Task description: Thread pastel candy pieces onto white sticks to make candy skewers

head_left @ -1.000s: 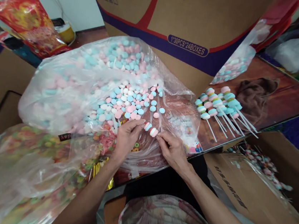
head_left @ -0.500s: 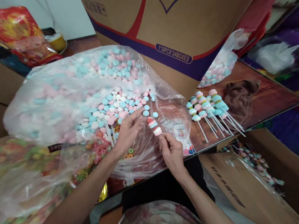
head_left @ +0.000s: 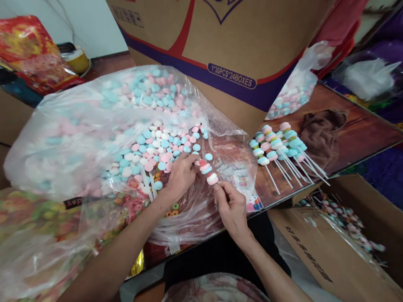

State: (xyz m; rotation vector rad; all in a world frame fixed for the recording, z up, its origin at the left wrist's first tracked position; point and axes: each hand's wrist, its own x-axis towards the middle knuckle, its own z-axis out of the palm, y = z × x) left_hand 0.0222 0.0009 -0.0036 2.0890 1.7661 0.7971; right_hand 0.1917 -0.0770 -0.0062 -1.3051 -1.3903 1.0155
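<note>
A marshmallow skewer (head_left: 207,170), threaded with pink, blue and white pieces and a red ring near its top, is pinched at its lower end by my right hand (head_left: 232,207). The stick itself is hidden by the fingers. At the skewer's upper end, my left hand (head_left: 181,178) is closed on a pale pink marshmallow (head_left: 197,162), partly covered by the fingertips. Loose pink, blue and white marshmallows (head_left: 157,141) spill from a large clear plastic bag (head_left: 63,116) beside my left hand. White sticks (head_left: 147,183) and colourful gummy rings (head_left: 173,211) lie under my left wrist.
Finished-looking marshmallow skewers (head_left: 278,143) lie in a pile on the table (head_left: 368,121), near a brown cloth (head_left: 323,131). A big carton (head_left: 243,44) stands behind. Below the table's right edge, an open box (head_left: 321,252) holds more skewers. A bag of gummy rings (head_left: 31,243) sits front left.
My left hand has moved from the loose marshmallows down and right to the skewer's upper end, with a pink marshmallow at its fingertips. My right hand stays nearly still.
</note>
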